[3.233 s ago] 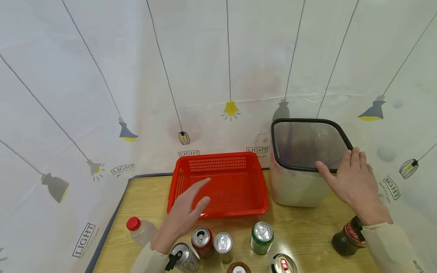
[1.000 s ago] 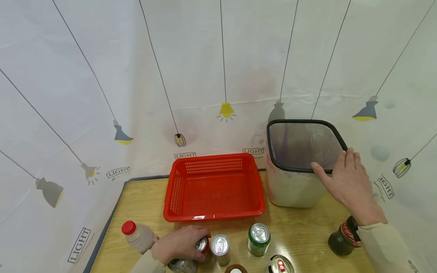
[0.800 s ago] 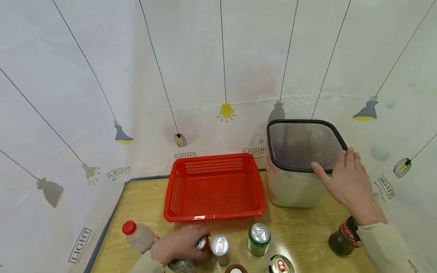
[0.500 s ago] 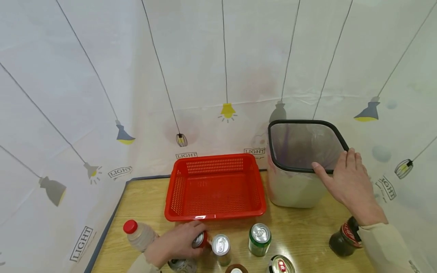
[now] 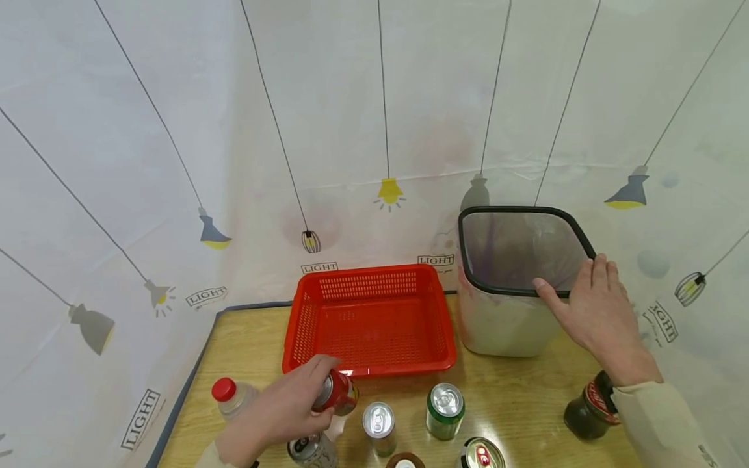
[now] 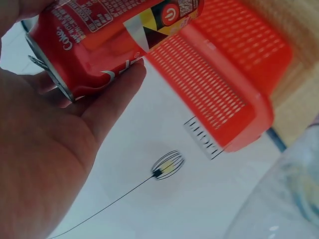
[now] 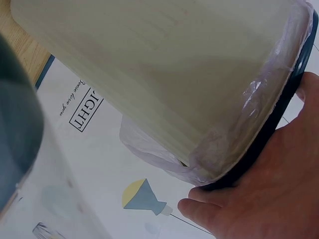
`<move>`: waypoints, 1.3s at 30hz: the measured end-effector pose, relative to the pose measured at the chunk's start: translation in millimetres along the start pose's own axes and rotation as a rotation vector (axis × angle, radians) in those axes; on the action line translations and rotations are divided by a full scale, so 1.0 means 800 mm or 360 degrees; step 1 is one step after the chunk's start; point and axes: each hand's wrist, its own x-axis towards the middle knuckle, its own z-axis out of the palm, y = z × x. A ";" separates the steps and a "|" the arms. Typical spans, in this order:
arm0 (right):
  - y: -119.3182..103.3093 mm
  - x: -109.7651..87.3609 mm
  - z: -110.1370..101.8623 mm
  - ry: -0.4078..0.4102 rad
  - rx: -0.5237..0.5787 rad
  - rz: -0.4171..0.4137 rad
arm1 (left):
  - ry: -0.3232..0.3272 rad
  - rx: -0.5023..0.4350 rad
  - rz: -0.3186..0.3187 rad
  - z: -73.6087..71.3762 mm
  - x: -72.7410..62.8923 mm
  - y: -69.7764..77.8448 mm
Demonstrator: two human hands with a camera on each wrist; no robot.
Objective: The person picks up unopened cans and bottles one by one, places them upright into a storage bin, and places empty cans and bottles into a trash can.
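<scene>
In the head view, my left hand grips a red Coke can, tilted and held off the table near the basket's front edge. The left wrist view shows my thumb and fingers around that can, its top toward my palm. My right hand rests with fairly straight fingers on the black rim at the near right corner of a trash bin. In the right wrist view, a thin plastic liner folds over the bin's edge. A red perforated basket stands left of the bin.
Before the basket stand a silver can, a green can, a gold-topped can, a grey can and a brown cap. A red-capped clear bottle stands left; a dark cola bottle lies by my right wrist.
My left hand came down to the red can among the others, took hold of it, and has lifted and tilted it. My right hand stays on the bin's rim.
</scene>
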 end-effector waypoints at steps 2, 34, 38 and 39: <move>0.000 0.000 0.000 0.0001 0.0002 0.0000 | 0.0074 -0.0005 0.0039 -0.006 -0.003 0.003; 0.001 0.001 -0.004 -0.0051 0.0002 0.0031 | 0.0873 -0.0181 0.0706 -0.139 0.143 0.173; 0.002 0.000 -0.003 -0.0033 0.0000 0.0019 | 0.0891 -0.0316 0.0716 -0.145 0.183 0.196; 0.003 0.000 -0.003 -0.0029 0.0000 0.0017 | 0.0879 -0.0359 0.0706 -0.145 0.192 0.202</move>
